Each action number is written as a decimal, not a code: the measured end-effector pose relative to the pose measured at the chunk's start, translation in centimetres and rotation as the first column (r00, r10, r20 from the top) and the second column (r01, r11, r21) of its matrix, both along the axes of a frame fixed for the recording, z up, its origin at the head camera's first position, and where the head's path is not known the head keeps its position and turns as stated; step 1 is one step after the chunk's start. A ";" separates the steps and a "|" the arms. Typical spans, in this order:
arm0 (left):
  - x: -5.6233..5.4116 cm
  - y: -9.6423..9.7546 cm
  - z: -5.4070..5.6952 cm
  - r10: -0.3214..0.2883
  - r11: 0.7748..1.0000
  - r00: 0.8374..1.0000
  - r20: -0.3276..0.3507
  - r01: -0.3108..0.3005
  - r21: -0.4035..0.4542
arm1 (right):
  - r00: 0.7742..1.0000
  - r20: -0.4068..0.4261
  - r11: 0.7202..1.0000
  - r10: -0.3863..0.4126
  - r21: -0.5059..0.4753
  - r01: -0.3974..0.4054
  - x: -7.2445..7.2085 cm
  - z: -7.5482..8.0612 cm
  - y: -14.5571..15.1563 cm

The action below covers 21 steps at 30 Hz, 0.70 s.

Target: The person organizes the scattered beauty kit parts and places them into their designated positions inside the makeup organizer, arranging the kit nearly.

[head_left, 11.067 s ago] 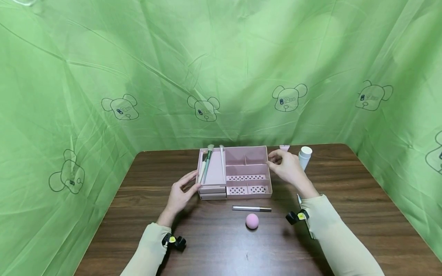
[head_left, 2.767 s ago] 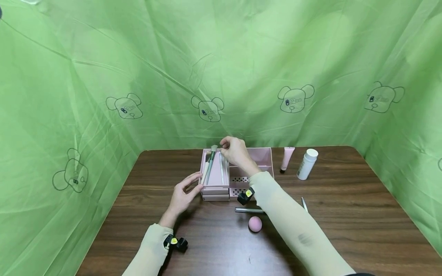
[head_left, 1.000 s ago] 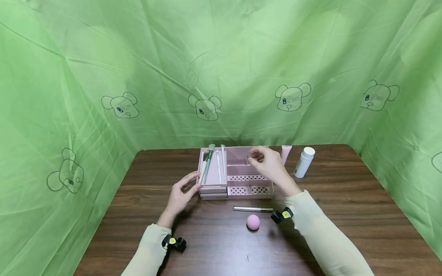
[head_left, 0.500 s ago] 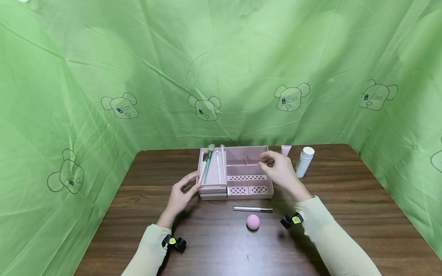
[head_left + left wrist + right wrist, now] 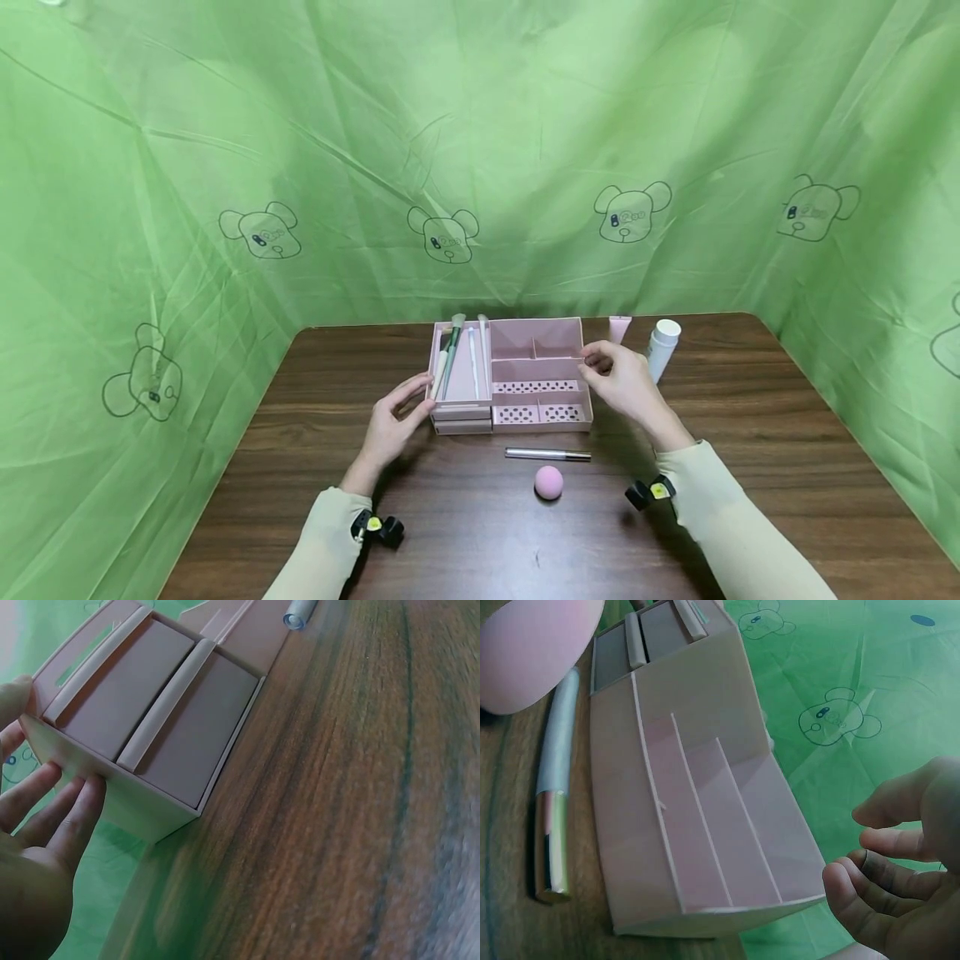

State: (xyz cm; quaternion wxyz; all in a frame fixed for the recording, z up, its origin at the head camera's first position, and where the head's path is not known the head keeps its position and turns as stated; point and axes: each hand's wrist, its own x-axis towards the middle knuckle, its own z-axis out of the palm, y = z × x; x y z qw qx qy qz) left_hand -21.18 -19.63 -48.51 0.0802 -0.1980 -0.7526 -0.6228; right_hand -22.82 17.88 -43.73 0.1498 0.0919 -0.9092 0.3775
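A pink makeup organizer (image 5: 536,371) stands at the back of the wooden table, with a tray over two small drawers (image 5: 135,682) on its left and divided compartments (image 5: 705,817) on its right. In the tray lie a green-handled makeup brush (image 5: 452,354), a cream-handled brush (image 5: 438,375) and two slim white sticks, one of them a thin stick (image 5: 474,362). My left hand (image 5: 390,425) rests its fingertips against the organizer's left wall, thumb at the front corner. At the right wall, my right hand (image 5: 622,383) has loosely bent fingers with nothing between them.
In front of the organizer lie a silver pen-like tube (image 5: 547,454) and a pink ball (image 5: 549,482). Behind the right hand stand a pink squeeze tube (image 5: 618,327), partly hidden, and a white bottle (image 5: 662,346). A green curtain (image 5: 525,167) surrounds the table's back.
My right hand has moved from over the back compartments right and nearer to the organizer's right wall. Compared with the oldest frame, the tray holds an added thin white stick. My left hand stays put.
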 end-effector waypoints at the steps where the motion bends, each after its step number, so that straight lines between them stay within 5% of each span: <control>1: 0.0 0.0 0.0 0.003 1.000 1.000 0.003 -0.003 0.000 | 1.000 0.004 1.000 -0.002 0.003 0.002 0.1 -0.1 0.2; 21: 0.0 -0.1 -0.2 0.010 1.000 1.000 -0.009 -0.011 -0.016 | 1.000 0.024 1.000 0.004 -0.013 -0.004 0.7 -2.1 2.1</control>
